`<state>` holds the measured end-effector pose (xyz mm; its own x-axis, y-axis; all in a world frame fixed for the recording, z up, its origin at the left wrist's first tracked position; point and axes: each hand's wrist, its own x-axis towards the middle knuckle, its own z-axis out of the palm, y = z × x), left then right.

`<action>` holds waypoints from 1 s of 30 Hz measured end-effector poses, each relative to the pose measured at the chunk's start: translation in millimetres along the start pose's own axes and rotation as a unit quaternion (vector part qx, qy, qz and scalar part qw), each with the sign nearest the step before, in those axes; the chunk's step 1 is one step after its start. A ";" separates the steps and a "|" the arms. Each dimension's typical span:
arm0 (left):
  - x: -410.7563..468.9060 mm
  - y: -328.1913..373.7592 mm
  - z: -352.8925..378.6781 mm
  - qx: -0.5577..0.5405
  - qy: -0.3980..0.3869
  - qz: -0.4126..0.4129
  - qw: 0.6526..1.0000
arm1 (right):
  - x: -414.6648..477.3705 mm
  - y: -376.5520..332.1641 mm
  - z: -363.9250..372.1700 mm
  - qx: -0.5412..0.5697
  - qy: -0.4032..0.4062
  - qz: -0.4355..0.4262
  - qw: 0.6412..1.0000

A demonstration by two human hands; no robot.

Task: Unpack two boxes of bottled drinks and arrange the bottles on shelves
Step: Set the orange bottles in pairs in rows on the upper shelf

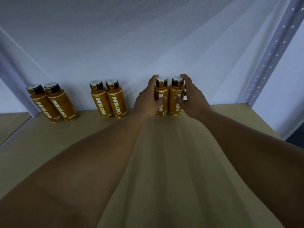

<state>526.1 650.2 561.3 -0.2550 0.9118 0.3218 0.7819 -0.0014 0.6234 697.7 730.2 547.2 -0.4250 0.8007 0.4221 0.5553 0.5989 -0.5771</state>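
We reach both arms far over the brown shelf (164, 153) to two orange bottles at the back. Our left hand (148, 97) holds the first bottle (162, 89). Its fingers (155, 77) are curled round the far side near the cap, and the thumb lies across the front over the white letters. Our right hand (191, 99) holds the second bottle (175, 92) the same way, with the fingers (185, 77) bent round the right side by the cap and the thumb on the front. So both hands are wrapped on a bottle. These two bottles stand up straight on the shelf, touching side by side, close to the white wall (148, 46). To their left stands a middle pair (108, 102) of the same orange bottles with dark caps, also touching each other. Further left, near the end of the shelf, stands a left pair (52, 104). There is a gap between each pair. All the bottles say OATSIDE in white letters. A grey metal post (271, 51) with small holes goes up at the right end of the shelf.
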 end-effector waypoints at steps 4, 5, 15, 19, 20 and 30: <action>-1.5 1.3 0.9 -0.015 -0.007 -0.008 1.000 | -2.1 -1.4 -3.5 0.018 -0.012 0.005 1.000; -3.3 1.4 1.1 -0.024 -0.016 -0.013 1.000 | -3.9 -2.2 -4.5 0.028 -0.019 0.010 0.999; -69.5 -15.5 9.2 -0.022 -0.055 -0.106 0.993 | -69.3 1.6 3.9 0.049 -0.095 0.171 0.979; -110.6 -17.2 3.1 0.007 -0.081 -0.093 0.992 | -112.1 -7.0 4.6 -0.028 -0.101 0.159 0.982; -122.1 -16.8 0.6 0.015 -0.086 -0.087 0.992 | -124.5 -10.7 2.8 -0.041 -0.104 0.146 0.983; -267.3 2.9 -28.4 0.016 -0.048 -0.041 0.998 | -260.6 -75.2 -12.9 -0.089 -0.082 0.060 0.991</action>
<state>580.4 394.8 497.3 -0.2645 0.9437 0.1989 0.7781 0.0869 0.6221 775.9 476.7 489.5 -0.4515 0.8621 0.2299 0.7192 0.5042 -0.4781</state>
